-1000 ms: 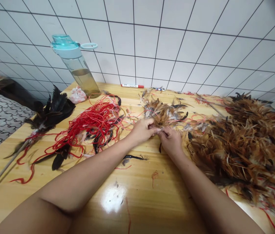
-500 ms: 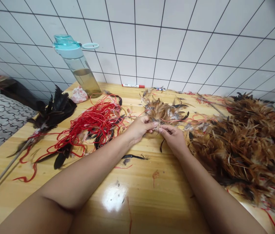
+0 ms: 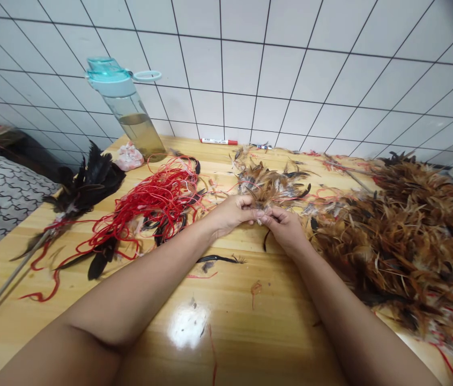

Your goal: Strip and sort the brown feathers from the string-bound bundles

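Near the middle of the wooden table, my left hand [image 3: 232, 217] is closed, thumb and fingers pinching the near end of a bunch of brown feathers [image 3: 268, 185]. My right hand [image 3: 286, 229] meets it fingertip to fingertip, pinching at the same spot. The feathers fan out beyond the fingers, and what lies exactly between the fingertips is mostly hidden. A thin dark feather [image 3: 265, 241] hangs down just below the hands. To the left of my left hand lies a tangle of red string [image 3: 157, 195]. Right of my right hand spreads a big heap of brown feathers [image 3: 403, 241].
At the left lies a stick [image 3: 9, 284] with black feathers [image 3: 89, 182] tied on its end. A water bottle [image 3: 135, 115] and a crumpled plastic piece [image 3: 128, 156] stand behind the string. A marker [image 3: 218, 142] lies by the tiled wall [image 3: 242, 69]. Loose feather bits litter the table [image 3: 149, 321].
Both hands have come slightly nearer to me and their fingertips are closer together. The surrounding things lie as before; the view has shifted very slightly.
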